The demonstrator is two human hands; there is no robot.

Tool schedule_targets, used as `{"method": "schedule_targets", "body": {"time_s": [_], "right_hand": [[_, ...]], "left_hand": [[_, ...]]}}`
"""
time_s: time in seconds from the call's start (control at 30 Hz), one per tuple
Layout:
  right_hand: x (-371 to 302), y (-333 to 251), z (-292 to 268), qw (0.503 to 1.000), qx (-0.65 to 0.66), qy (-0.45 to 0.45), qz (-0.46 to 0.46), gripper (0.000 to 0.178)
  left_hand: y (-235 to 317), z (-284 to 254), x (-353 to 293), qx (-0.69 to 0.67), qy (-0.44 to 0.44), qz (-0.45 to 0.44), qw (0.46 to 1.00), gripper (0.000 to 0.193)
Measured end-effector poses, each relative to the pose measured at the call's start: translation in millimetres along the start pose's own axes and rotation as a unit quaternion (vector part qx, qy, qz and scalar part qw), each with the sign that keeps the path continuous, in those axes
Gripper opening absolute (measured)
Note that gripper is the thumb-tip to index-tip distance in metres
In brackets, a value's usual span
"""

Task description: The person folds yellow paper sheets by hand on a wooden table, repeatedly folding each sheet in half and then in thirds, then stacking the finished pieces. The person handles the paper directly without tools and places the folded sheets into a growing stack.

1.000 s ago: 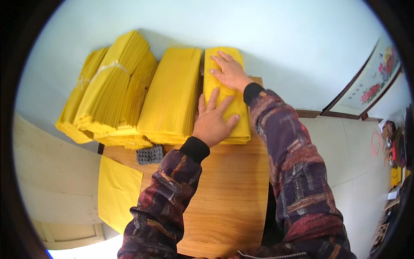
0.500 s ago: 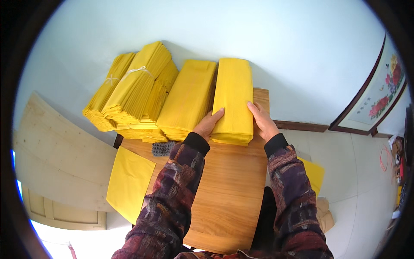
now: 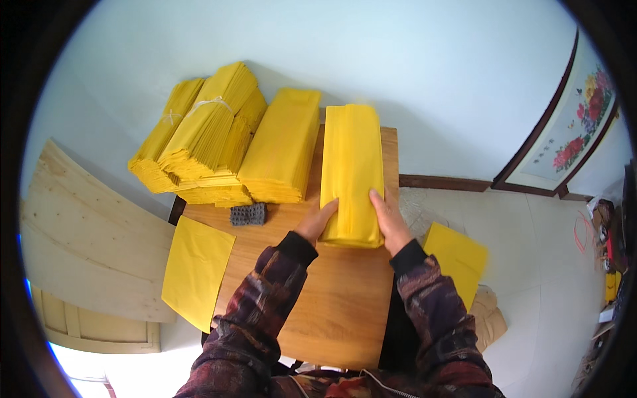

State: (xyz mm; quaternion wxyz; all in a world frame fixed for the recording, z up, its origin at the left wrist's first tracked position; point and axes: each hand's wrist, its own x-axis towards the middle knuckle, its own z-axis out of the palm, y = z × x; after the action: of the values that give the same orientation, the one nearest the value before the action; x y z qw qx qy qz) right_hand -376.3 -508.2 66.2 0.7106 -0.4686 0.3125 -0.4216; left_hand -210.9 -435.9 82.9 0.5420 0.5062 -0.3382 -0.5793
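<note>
Between my two hands is a tall stack of yellow folded paper [image 3: 353,166], over the far right part of the wooden table [image 3: 338,298]. My left hand [image 3: 320,221] grips its left side near the front end, thumb on top. On the opposite side my right hand [image 3: 389,221] presses with its thumb on the upper face; its other fingers are largely hidden. Left of it and apart lies another yellow paper stack [image 3: 282,146]. Farther left, bundles of yellow paper [image 3: 209,126] tied with pale string are piled up.
A dark grey bumpy block [image 3: 248,214] lies before the stacks. One yellow sheet [image 3: 198,272] lies at the table's left edge; another yellow sheet [image 3: 458,259] is right of the table. A bent wooden board [image 3: 93,239] stands left. The wall [image 3: 424,79] rises behind; a framed flower picture [image 3: 564,132] leans right.
Both hands have drawn the held paper stack toward me, away from the wall. A wider gap now separates it from the stack on its left. The view has shifted slightly.
</note>
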Motion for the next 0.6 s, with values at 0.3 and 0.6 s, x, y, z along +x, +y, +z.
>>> {"method": "schedule_targets", "body": {"time_s": [0.3, 0.6], "right_hand": [[-212.3, 30.8, 39.8, 0.993, -0.106, -0.028, -0.052, 0.080], [-278.3, 28.1, 45.1, 0.992, -0.103, -0.045, -0.049, 0.091]], "left_hand": [[-35.0, -10.0, -207.2, 0.000, -0.010, -0.078, 0.997, 0.058], [-27.5, -10.9, -269.5, -0.073, -0.048, -0.044, 0.995, 0.081]]}}
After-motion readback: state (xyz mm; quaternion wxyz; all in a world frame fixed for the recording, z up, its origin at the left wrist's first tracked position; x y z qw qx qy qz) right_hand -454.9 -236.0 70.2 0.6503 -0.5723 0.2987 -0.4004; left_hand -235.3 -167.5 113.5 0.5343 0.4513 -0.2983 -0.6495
